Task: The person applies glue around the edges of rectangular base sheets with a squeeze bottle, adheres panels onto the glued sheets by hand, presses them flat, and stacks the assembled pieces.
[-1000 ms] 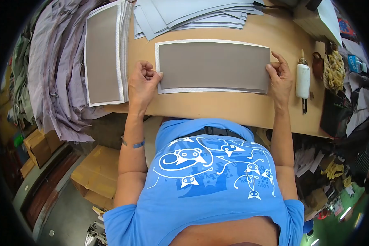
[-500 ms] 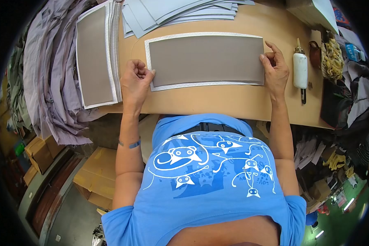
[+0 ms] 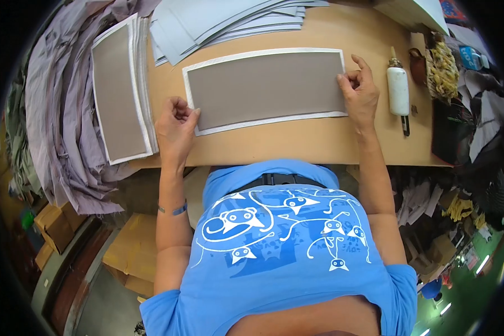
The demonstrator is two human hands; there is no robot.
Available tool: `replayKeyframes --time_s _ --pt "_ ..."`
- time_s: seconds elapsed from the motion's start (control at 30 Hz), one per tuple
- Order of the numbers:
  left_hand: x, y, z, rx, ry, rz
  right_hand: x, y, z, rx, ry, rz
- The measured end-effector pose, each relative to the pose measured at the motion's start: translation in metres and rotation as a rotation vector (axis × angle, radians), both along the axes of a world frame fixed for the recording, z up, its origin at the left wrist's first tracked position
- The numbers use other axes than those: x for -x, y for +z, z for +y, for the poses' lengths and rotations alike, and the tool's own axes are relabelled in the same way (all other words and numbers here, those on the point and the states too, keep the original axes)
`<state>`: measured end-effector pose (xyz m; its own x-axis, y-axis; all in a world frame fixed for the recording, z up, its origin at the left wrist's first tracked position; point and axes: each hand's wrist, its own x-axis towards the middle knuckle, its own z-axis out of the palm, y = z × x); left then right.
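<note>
A grey-brown rectangular panel (image 3: 266, 88) with a white border lies across the table in front of me. At its lower left edge, my left hand (image 3: 176, 124) is closed, fingers curled and thumb against the border. My right hand (image 3: 361, 96) pinches the right edge between thumb and fingers, the index finger raised. Left of the panel stands a stack of similar white-bordered panels (image 3: 119, 92). A white squeeze bottle (image 3: 398, 92) with a narrow tip lies to the right of my right hand.
Several pale grey sheets (image 3: 207, 22) lie fanned at the back of the table (image 3: 252, 147). Mauve cloth pieces (image 3: 61, 112) hang at the left. On the right are yellowish fibrous scraps (image 3: 443, 70) and dark and grey cloth. Cardboard boxes (image 3: 131, 246) stand on the floor below left.
The white border now shows along the panel's right end, where grey-brown reached the edge before. The whole view has shifted slightly; both hands stay at the panel's ends.
</note>
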<state>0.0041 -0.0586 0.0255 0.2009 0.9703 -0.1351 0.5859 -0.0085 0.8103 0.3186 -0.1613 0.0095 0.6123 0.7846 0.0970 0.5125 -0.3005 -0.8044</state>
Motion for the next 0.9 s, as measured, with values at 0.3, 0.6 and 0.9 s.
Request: replayKeyframes --time_s 0.3,0.6,0.9 --pt "0.001 -0.001 0.001 0.047 0.011 -0.025 -0.001 -0.001 0.002 0.057 -0.001 -0.101" --pt "0.004 -0.008 0.003 0.022 -0.016 -0.042 0.002 0.004 0.003 0.072 -0.011 -0.077" --pt "0.0 0.003 -0.001 -0.029 -0.067 0.042 0.001 0.001 0.002 0.075 0.027 -0.122"
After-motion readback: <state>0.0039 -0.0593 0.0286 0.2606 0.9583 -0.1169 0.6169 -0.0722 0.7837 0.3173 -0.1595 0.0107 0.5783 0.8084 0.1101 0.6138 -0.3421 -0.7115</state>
